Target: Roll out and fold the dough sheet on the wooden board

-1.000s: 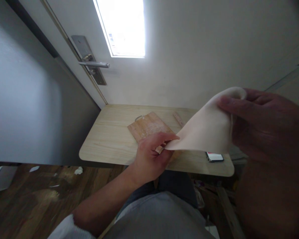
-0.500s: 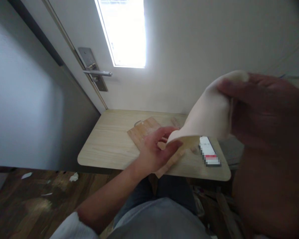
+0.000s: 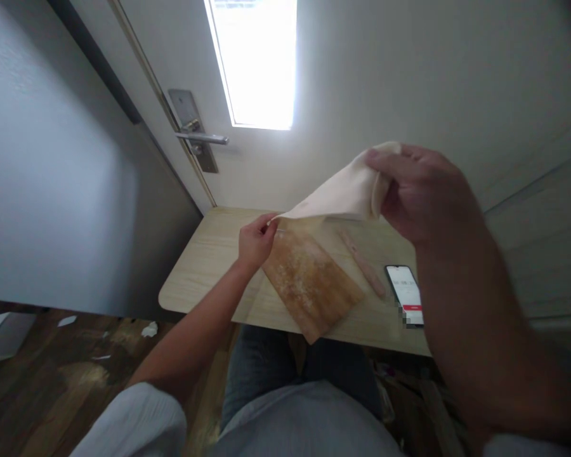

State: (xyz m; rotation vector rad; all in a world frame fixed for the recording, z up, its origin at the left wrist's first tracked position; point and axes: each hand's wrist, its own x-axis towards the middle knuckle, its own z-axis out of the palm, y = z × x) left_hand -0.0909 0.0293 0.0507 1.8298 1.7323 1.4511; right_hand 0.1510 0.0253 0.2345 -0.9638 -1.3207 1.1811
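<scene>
I hold a thin, pale sheet of dough (image 3: 335, 197) stretched in the air between both hands. My right hand (image 3: 421, 193) pinches its upper right edge, raised above the table. My left hand (image 3: 255, 240) pinches the lower left corner, close over the far end of a floured wooden cutting board (image 3: 311, 282). The board lies at an angle on a light wooden table (image 3: 209, 263). A wooden rolling pin (image 3: 364, 265) lies just right of the board.
A phone (image 3: 406, 293) with a lit screen lies on the table near my right forearm. Behind the table stands a white door with a metal handle (image 3: 200, 137) and a bright window pane. Scraps of paper (image 3: 148, 329) lie on the wooden floor at left.
Both hands have moved forward and left with the dough. The left hand went out over the far end of the board, and the sheet is now stretched flatter.
</scene>
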